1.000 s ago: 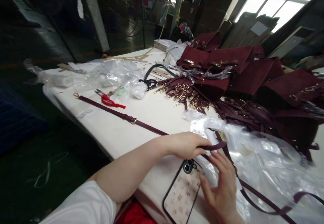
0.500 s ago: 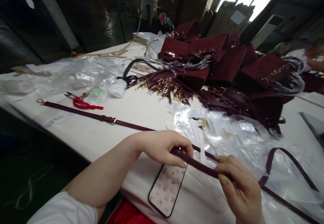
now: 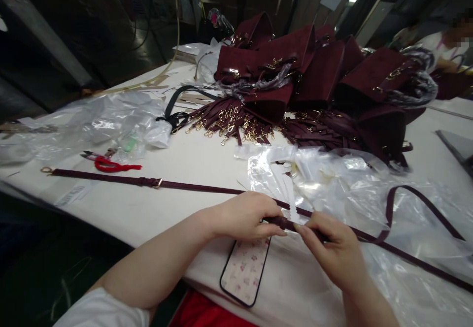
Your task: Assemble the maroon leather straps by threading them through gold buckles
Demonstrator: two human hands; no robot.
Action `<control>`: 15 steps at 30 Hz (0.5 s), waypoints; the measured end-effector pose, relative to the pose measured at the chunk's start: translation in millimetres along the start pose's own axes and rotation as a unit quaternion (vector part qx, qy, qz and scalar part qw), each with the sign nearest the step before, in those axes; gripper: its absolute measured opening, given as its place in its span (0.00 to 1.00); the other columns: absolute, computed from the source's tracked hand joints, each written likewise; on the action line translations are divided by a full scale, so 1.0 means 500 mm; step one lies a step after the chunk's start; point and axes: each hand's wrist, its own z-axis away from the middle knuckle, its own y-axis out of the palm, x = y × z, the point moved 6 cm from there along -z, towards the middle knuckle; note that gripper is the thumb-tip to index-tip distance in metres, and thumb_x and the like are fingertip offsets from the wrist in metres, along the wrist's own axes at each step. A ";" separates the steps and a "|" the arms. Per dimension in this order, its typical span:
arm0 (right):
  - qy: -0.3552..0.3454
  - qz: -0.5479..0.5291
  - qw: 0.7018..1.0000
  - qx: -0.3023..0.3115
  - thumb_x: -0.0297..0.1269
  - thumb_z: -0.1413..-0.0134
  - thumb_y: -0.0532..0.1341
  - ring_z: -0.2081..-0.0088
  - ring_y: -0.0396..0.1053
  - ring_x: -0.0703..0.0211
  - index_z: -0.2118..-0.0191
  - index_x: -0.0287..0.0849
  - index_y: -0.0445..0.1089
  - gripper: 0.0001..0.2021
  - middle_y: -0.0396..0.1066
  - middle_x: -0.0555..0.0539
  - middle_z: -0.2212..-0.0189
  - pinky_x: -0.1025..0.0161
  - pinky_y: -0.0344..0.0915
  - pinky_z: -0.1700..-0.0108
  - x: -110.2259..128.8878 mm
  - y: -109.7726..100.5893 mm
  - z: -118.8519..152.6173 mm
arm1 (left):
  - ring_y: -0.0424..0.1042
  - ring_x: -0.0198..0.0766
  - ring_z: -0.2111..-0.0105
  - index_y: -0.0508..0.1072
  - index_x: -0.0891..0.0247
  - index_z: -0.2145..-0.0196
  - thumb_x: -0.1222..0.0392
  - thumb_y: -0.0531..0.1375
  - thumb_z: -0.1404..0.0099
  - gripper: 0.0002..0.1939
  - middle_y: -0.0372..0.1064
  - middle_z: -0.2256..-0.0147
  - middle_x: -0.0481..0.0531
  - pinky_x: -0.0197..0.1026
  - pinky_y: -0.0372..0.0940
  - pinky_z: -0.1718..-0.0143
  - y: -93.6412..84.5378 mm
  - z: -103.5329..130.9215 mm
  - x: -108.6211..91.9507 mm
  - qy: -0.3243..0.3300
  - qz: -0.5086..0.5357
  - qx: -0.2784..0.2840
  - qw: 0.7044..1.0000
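A long dark red strap [image 3: 199,187] with a gold buckle and an end clasp stretches across the white table [image 3: 148,213]. My left hand [image 3: 249,214] is closed on a section of dark red strap in front of it, above the phone. Close beside it, my right hand [image 3: 330,245] pinches the same section, its thumb near my left fingertips. A patterned phone [image 3: 246,270] with a black edge lies below my left hand. To the right, a loop of strap [image 3: 424,199] rests on clear plastic.
Dark red bags [image 3: 318,76] are heaped at the back, with several clasped straps [image 3: 229,120] before them. Clear plastic sheets [image 3: 340,184] lie right of centre, more plastic [image 3: 121,113] at left. Red cord [image 3: 114,165] lies near pointed snips. Another person is at far right.
My right hand has moved left along the strap, closer to my left hand. The view has shifted slightly, and more of the long strap shows flat on the table.
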 end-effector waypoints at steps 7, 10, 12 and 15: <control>-0.016 -0.038 0.998 0.053 0.39 0.32 0.49 0.66 0.70 0.59 0.61 0.44 0.71 0.15 0.72 0.48 0.68 0.63 0.63 0.64 -0.002 0.004 0.004 | 0.73 0.39 0.63 0.72 0.64 0.55 0.56 0.59 0.32 0.12 0.76 0.61 0.53 0.37 0.65 0.62 0.004 0.000 -0.019 -0.019 0.026 -0.038 0.999; 0.024 -0.019 0.998 0.059 0.40 0.30 0.44 0.66 0.72 0.59 0.54 0.46 0.72 0.19 0.74 0.49 0.67 0.62 0.65 0.63 -0.033 -0.024 0.007 | 0.73 0.37 0.63 0.73 0.65 0.54 0.59 0.58 0.31 0.10 0.76 0.62 0.52 0.36 0.65 0.60 -0.034 0.015 -0.010 0.003 0.053 -0.086 0.995; 0.032 -0.012 0.997 0.073 0.43 0.32 0.48 0.70 0.72 0.59 0.57 0.46 0.73 0.16 0.73 0.50 0.72 0.63 0.64 0.67 -0.041 -0.032 0.008 | 0.73 0.36 0.62 0.73 0.64 0.53 0.59 0.58 0.31 0.11 0.76 0.61 0.52 0.36 0.65 0.59 -0.051 0.022 0.000 0.006 0.053 -0.107 0.993; 0.019 0.004 0.996 0.087 0.46 0.40 0.61 0.72 0.72 0.59 0.60 0.44 0.73 0.11 0.74 0.50 0.73 0.64 0.65 0.70 -0.035 -0.034 0.010 | 0.74 0.37 0.61 0.74 0.63 0.52 0.59 0.61 0.33 0.12 0.77 0.61 0.52 0.37 0.65 0.58 -0.063 0.026 0.017 -0.005 0.042 -0.134 0.990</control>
